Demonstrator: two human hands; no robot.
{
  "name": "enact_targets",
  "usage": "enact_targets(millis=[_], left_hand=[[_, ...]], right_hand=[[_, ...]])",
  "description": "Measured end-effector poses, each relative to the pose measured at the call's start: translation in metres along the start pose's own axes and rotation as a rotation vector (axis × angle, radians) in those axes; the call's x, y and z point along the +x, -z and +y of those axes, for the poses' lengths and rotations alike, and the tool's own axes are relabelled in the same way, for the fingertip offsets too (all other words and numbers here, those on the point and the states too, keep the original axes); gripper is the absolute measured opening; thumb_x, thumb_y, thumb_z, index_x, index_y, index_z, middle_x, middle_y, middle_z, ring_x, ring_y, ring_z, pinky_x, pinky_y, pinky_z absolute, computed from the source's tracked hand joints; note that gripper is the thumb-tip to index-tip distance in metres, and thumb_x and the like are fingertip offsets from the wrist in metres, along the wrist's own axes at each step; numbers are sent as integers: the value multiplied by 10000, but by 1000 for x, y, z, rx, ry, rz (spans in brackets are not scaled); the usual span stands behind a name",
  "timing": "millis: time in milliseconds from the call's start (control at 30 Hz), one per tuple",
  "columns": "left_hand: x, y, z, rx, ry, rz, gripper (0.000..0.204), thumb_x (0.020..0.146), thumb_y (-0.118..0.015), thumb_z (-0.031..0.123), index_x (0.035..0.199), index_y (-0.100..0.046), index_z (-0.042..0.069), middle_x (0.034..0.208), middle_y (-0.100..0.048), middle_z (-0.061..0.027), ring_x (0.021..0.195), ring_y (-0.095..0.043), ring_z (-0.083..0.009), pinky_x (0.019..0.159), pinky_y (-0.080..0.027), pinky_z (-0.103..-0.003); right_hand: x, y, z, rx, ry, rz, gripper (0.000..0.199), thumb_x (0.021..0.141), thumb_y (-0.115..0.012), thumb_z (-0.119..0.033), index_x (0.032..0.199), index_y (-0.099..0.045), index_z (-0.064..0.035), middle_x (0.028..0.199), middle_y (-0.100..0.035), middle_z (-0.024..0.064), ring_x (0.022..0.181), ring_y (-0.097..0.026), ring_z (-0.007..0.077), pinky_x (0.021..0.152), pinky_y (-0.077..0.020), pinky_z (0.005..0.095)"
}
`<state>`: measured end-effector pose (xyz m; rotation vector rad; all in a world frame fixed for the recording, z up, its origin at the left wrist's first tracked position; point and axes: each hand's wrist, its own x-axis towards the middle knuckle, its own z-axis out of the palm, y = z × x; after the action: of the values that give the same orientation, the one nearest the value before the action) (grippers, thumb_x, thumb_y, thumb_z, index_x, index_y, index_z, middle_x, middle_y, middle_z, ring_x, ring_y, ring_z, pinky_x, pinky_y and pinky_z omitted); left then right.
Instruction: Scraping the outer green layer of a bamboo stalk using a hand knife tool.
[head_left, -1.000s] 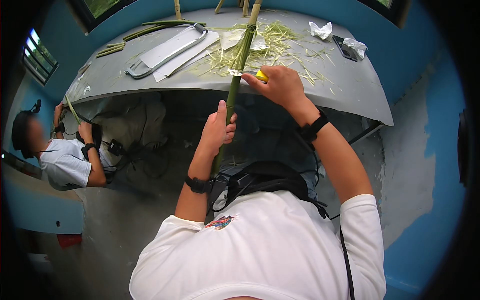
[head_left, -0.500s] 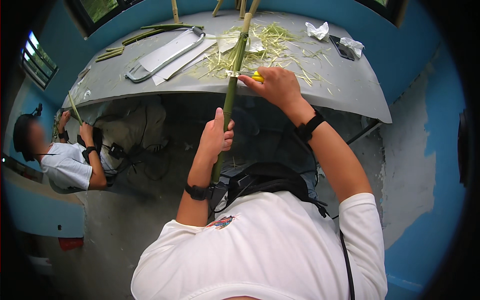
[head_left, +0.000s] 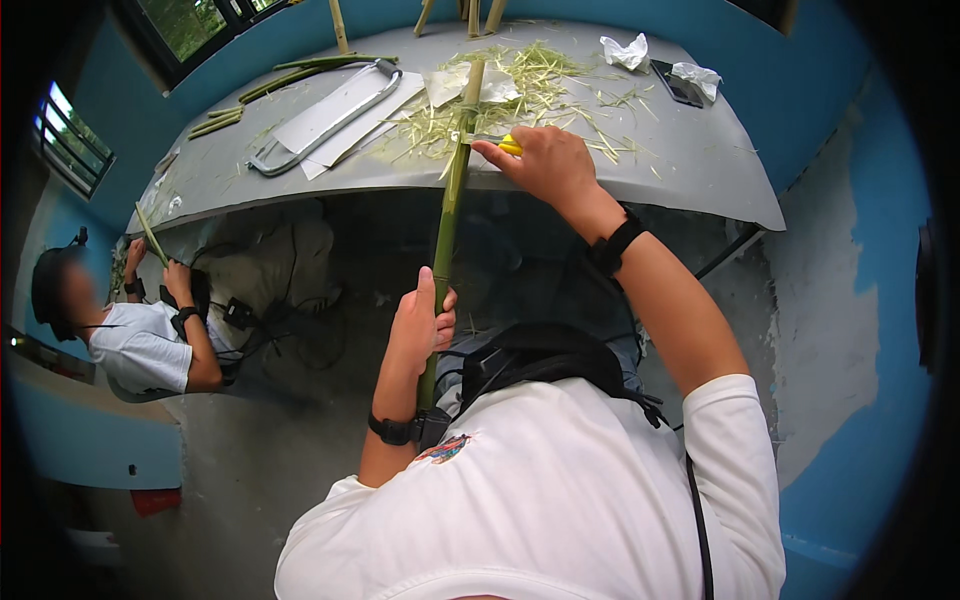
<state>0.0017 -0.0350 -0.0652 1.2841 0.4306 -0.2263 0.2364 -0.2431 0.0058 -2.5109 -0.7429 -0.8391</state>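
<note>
A green bamboo stick (head_left: pixel 451 217) slants from near my waist up over the table's front edge, its far end pale. My left hand (head_left: pixel 423 321) is closed around its lower part, thumb lying along the stick. In my closed right hand (head_left: pixel 545 168) is a yellow-handled knife (head_left: pixel 509 144), mostly hidden by the fingers. Its blade reaches left to the stick just above the table edge, with a pale curl of shaving there. Thin green-yellow shavings (head_left: pixel 540 75) lie heaped behind and beside the stick.
On the grey table (head_left: pixel 690 165) lie a hacksaw (head_left: pixel 335 123) over white sheets, cut bamboo pieces (head_left: pixel 215 123), a phone (head_left: pixel 677 84) and crumpled tissues (head_left: pixel 626 52). Upright bamboo sticks (head_left: pixel 338 27) stand at the back. To the left, another person (head_left: pixel 140 345) holds a thin stick.
My left hand has drawn the bamboo stick down toward me, so its far end sits lower. The right hand with the knife has shifted only slightly.
</note>
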Motion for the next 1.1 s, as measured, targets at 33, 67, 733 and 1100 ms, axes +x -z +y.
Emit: enact_targets(millis=[33,67,733,1100], left_hand=[[-6,4,-4,2,17,5,680,1195,-414,734,906,-534,131,645,-384,82,487,-332,-31,451,-260,-232],[-13,8,-11,0,40,10,684,1195,-412,737,903,-531,130,643,-386,81,486,-333,-30,451,-260,-231],[27,41,-25,37,-6,-31,660,1200,-428,721,957,-589,129,673,-420,80,517,-350,-25,477,-273,-227],[74,26,25,141,-113,-182,654,1214,-408,699,962,-560,115,706,-438,63,547,-391,-48,509,-317,-248]], right_hand=[[0,-1,1,13,-3,8,785,1033,-676,-792,759,-749,-60,681,-725,189,674,-767,424,620,-611,517],[-2,-1,2,24,-5,10,783,1035,-674,-791,763,-750,-61,681,-725,188,673,-767,423,621,-611,516],[-28,-4,23,-88,75,123,733,1044,-717,-705,699,-737,-58,658,-712,239,635,-763,443,571,-603,535],[-19,-3,20,-55,1,19,771,1047,-684,-745,739,-746,-40,687,-716,259,693,-762,479,620,-595,579]])
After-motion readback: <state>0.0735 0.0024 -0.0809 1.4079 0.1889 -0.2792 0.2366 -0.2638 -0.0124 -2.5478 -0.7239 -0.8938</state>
